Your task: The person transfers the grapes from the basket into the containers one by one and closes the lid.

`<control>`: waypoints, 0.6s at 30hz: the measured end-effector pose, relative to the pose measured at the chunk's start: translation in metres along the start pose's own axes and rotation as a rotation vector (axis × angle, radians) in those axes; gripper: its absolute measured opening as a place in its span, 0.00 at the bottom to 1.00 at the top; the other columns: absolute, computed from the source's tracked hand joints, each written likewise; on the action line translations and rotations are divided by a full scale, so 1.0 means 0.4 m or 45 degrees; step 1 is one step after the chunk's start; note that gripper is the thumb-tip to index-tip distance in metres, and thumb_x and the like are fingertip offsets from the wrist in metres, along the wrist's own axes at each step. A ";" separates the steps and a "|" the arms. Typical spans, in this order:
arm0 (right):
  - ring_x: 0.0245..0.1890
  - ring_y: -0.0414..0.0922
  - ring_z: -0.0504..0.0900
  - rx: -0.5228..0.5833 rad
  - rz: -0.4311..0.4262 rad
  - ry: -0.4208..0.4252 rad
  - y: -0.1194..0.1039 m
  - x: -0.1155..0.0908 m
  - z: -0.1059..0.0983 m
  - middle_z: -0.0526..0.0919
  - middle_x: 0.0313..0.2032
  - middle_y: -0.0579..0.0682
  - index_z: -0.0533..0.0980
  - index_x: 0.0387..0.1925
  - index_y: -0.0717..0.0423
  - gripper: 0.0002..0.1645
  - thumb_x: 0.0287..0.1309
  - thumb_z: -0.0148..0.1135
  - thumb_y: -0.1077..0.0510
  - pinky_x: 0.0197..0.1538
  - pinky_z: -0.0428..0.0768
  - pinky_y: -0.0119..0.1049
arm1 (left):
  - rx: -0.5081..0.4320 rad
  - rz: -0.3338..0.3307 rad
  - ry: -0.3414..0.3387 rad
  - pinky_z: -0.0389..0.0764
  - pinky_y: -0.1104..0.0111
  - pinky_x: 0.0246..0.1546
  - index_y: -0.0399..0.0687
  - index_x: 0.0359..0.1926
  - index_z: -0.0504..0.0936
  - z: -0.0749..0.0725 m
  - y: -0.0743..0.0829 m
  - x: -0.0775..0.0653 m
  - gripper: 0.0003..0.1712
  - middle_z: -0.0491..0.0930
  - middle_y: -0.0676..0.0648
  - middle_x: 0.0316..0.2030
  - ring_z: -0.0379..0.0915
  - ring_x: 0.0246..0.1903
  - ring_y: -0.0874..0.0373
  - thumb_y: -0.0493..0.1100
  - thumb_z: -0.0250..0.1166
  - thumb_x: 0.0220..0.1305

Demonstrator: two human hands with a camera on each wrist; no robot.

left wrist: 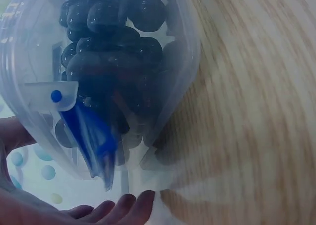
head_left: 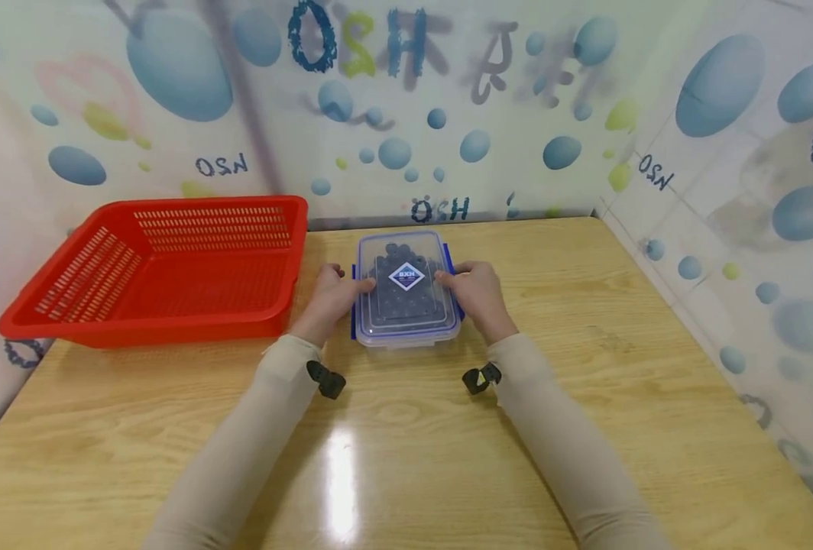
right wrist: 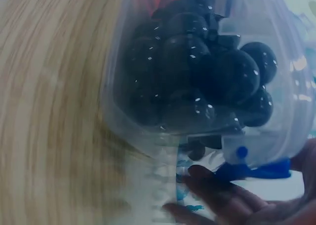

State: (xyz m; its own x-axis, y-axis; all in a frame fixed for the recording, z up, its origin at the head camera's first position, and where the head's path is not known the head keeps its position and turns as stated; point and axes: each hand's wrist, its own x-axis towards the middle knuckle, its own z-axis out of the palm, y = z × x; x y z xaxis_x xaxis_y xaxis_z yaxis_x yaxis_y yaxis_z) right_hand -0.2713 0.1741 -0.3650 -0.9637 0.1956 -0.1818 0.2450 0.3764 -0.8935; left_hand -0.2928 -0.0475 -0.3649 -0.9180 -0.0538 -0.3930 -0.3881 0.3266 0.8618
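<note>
A clear lidded food container (head_left: 406, 332) with a blue-lined lid and blue side latches stands on the table, filled with glossy dark round pieces (left wrist: 106, 62). On its lid is a diamond-shaped label (head_left: 406, 276). My left hand (head_left: 329, 299) is at the left side, thumb resting on the lid edge, other fingers relaxed beside the box. A blue latch (left wrist: 89, 136) sticks out from that side in the left wrist view. At the right side, my right hand (head_left: 480, 298) also lays its thumb on the lid, with its fingers close to the other blue latch (right wrist: 254, 169).
A red plastic basket (head_left: 200, 317) with slotted walls stands left of the container on the wooden table (head_left: 393, 443). Patterned sheeting (head_left: 406, 114) with blue dots rises behind the table and along its right side.
</note>
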 end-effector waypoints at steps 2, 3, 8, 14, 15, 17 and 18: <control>0.51 0.52 0.77 0.043 0.045 -0.069 0.001 0.003 -0.004 0.77 0.54 0.60 0.70 0.62 0.68 0.33 0.64 0.63 0.50 0.56 0.76 0.46 | 0.005 0.004 -0.006 0.56 0.55 0.69 0.43 0.75 0.45 -0.003 -0.001 0.001 0.47 0.51 0.40 0.73 0.53 0.68 0.45 0.47 0.63 0.67; 0.52 0.51 0.76 0.067 0.071 -0.104 0.002 0.005 -0.006 0.76 0.54 0.60 0.68 0.63 0.68 0.33 0.65 0.61 0.49 0.58 0.75 0.46 | 0.008 0.006 -0.014 0.56 0.54 0.68 0.43 0.75 0.44 -0.005 -0.002 0.001 0.47 0.51 0.40 0.73 0.52 0.68 0.45 0.47 0.63 0.67; 0.52 0.51 0.76 0.163 0.165 -0.223 0.005 0.020 -0.012 0.78 0.53 0.57 0.69 0.62 0.66 0.30 0.67 0.58 0.49 0.61 0.71 0.45 | 0.015 0.011 -0.019 0.56 0.54 0.68 0.44 0.74 0.46 -0.008 -0.001 0.002 0.45 0.52 0.41 0.72 0.53 0.67 0.45 0.46 0.63 0.67; 0.53 0.51 0.76 0.176 0.146 -0.224 0.005 0.036 -0.021 0.77 0.53 0.58 0.70 0.62 0.67 0.33 0.65 0.59 0.47 0.60 0.72 0.45 | 0.025 0.047 -0.017 0.56 0.54 0.68 0.43 0.73 0.49 0.001 0.009 -0.001 0.42 0.53 0.40 0.71 0.54 0.67 0.45 0.44 0.63 0.67; 0.53 0.50 0.76 0.157 0.149 -0.227 0.006 0.038 -0.024 0.77 0.54 0.58 0.69 0.63 0.66 0.35 0.66 0.59 0.46 0.61 0.71 0.45 | 0.027 0.045 -0.018 0.56 0.54 0.68 0.43 0.73 0.49 0.003 0.012 -0.002 0.42 0.53 0.40 0.71 0.54 0.67 0.45 0.44 0.63 0.67; 0.53 0.50 0.76 0.132 0.153 -0.236 0.008 0.043 -0.029 0.77 0.54 0.58 0.68 0.64 0.66 0.37 0.66 0.58 0.43 0.61 0.72 0.45 | 0.035 0.045 -0.015 0.56 0.54 0.68 0.43 0.73 0.48 0.005 0.016 -0.001 0.42 0.53 0.40 0.71 0.54 0.67 0.45 0.43 0.63 0.67; 0.53 0.51 0.76 0.120 0.147 -0.231 0.008 0.044 -0.031 0.77 0.54 0.58 0.68 0.64 0.66 0.37 0.66 0.58 0.42 0.60 0.72 0.46 | 0.036 0.044 -0.016 0.56 0.54 0.68 0.43 0.73 0.48 0.006 0.018 -0.001 0.42 0.53 0.40 0.71 0.53 0.68 0.45 0.43 0.63 0.67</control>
State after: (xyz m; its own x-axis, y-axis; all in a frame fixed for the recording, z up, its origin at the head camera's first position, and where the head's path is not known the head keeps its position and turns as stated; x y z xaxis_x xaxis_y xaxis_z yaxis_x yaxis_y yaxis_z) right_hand -0.2864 0.1899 -0.3660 -0.9351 0.0631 -0.3487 0.3522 0.2730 -0.8952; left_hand -0.2950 -0.0431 -0.3593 -0.9296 -0.0305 -0.3673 -0.3536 0.3543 0.8657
